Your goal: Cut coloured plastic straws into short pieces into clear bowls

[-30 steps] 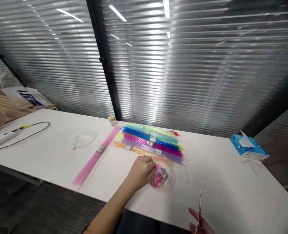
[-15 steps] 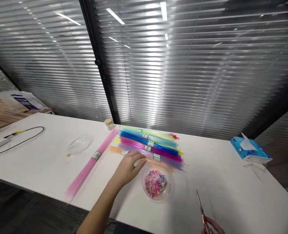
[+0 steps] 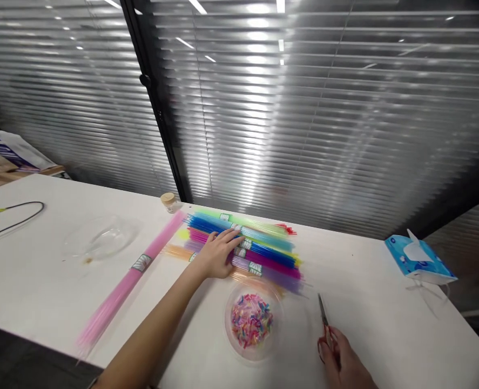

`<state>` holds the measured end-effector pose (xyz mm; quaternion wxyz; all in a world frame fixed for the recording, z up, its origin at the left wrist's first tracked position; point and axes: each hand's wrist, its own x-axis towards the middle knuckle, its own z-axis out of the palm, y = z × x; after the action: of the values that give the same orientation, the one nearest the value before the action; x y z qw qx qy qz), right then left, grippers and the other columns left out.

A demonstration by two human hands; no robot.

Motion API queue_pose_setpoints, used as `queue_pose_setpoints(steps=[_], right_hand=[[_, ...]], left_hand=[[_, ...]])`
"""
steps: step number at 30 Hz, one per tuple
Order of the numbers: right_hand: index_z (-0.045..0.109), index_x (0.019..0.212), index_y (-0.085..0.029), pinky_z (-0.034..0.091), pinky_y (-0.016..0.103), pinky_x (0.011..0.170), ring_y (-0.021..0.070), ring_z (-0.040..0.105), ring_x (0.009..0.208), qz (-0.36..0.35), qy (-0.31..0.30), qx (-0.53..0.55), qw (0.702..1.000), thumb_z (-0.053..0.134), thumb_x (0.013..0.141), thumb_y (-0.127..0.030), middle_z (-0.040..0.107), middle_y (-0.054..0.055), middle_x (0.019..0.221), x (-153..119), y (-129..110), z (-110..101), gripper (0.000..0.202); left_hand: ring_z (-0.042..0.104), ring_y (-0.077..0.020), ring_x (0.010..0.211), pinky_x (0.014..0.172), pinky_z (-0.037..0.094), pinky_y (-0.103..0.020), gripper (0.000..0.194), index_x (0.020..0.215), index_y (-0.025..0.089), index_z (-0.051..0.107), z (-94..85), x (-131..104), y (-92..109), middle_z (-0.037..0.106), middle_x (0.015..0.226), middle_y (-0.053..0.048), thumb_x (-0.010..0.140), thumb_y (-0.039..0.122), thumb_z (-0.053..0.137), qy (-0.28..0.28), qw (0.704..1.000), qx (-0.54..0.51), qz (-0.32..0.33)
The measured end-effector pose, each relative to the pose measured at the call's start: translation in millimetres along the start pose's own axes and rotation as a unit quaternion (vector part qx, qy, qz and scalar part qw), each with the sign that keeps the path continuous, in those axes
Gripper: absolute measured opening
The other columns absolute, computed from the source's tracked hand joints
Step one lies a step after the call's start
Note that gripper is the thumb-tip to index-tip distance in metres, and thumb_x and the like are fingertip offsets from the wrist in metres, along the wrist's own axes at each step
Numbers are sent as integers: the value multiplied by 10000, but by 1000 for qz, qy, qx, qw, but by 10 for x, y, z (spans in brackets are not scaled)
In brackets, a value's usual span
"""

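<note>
My left hand (image 3: 217,254) lies across the row of coloured thin plastic straws, its fingers stretched out over the blue bundle (image 3: 274,254) and the magenta bundle (image 3: 285,268). A purple bundle (image 3: 277,278) runs closer to me. Light blue and green bundles are farther back, each with a paper band. In my right hand (image 3: 342,359) is a pair of scissors (image 3: 325,327), blades pointing away from me. Between the hands stands a clear round bowl (image 3: 228,346) of small, multicoloured cut pieces (image 3: 251,321). Left of the row, a pink bundle (image 3: 120,294) lies slanted.
A corked glass jar (image 3: 168,202) stands near the back edge. Clear plastic (image 3: 109,235) lies at the left, beyond it a black cable (image 3: 26,203). A blue tissue pack (image 3: 419,256) sits at the right edge. Window blinds (image 3: 304,119) rise behind the white table.
My left hand has moved forward from beside the bowl onto the bundles. My right hand has come farther into view with the scissors. The view has shifted slightly.
</note>
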<state>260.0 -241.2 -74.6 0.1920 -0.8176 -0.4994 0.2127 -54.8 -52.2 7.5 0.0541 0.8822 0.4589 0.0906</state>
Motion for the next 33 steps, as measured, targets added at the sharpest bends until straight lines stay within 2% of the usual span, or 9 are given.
queue_pose_setpoints(steps=[2, 5, 12, 17, 21, 24, 27, 30, 33], right_hand=[[530, 1265, -170, 503, 393, 845, 300, 635, 1047, 18, -38, -38, 998, 349, 891, -453, 620, 139, 1249, 49, 7, -21, 503], [516, 1302, -182, 506, 392, 842, 300, 628, 1065, 49, -56, -63, 995, 372, 884, -463, 599, 125, 1285, 88, 20, -57, 524], [539, 1309, -242, 516, 367, 786, 284, 624, 1064, 83, -40, -48, 995, 374, 884, -532, 565, 79, 1336, 75, 11, -174, 540], [636, 1179, -236, 511, 350, 616, 260, 681, 827, 43, -3, -93, 995, 327, 920, -517, 634, 102, 1209, 70, -87, -260, 491], [629, 1169, -213, 505, 329, 651, 246, 660, 878, -53, 9, -129, 990, 325, 949, -435, 641, 106, 1151, 236, -312, -337, 436], [634, 1145, -191, 496, 348, 751, 253, 613, 955, -187, 34, -116, 975, 347, 963, -349, 642, 107, 1074, 531, -590, -372, 374], [640, 1112, -180, 473, 348, 847, 244, 567, 1000, -295, 26, -81, 952, 383, 959, -263, 628, 106, 1058, 923, -901, -351, 311], [617, 1143, -167, 438, 364, 929, 243, 533, 1046, -323, 21, -78, 943, 438, 933, -207, 604, 108, 1115, 1290, -1164, -278, 279], [555, 1227, -154, 423, 395, 953, 270, 516, 1094, -319, 13, -83, 944, 592, 855, -266, 556, 129, 1210, 1523, -1334, -192, 390]], left_hand=[[292, -358, 1364, 1053, 229, -590, 907, 1450, 266, 302, 11, 103, 16, 340, 1506, -100, 608, 259, 639, -42, 999, 7, 22], [385, -359, 1288, 1057, 207, -570, 941, 1438, 246, 318, 25, 202, -4, 454, 1403, -137, 593, 362, 717, -61, 998, 3, 26], [533, -266, 1080, 918, 374, -399, 384, 1076, 224, 573, 20, 179, -30, 584, 1126, -78, 719, 325, 669, -39, 998, 11, 44], [531, -260, 1081, 883, 403, -379, 278, 1051, 223, 575, -5, 67, 23, 585, 1135, -75, 821, 379, 576, -35, 998, -3, 61], [469, -283, 1216, 963, 363, -419, 474, 1231, 221, 517, 86, 45, 12, 535, 1317, -98, 878, 534, 472, 6, 999, -1, 50], [424, -280, 1287, 993, 324, -451, 453, 1308, 208, 477, 205, 70, 14, 487, 1404, -101, 960, 456, 325, 29, 999, 23, -15], [451, -292, 1259, 982, 307, -477, 423, 1272, 208, 512, 286, 83, 36, 539, 1354, -98, 964, 425, 320, 29, 998, 41, -40], [520, -280, 1156, 974, 290, -482, 394, 1231, 220, 534, 302, 68, 52, 597, 1263, -89, 956, 421, 337, 44, 998, 44, -31], [530, -272, 1112, 956, 297, -458, 367, 1187, 236, 557, 287, 44, 47, 613, 1209, -81, 947, 425, 353, 56, 997, 41, -19]])
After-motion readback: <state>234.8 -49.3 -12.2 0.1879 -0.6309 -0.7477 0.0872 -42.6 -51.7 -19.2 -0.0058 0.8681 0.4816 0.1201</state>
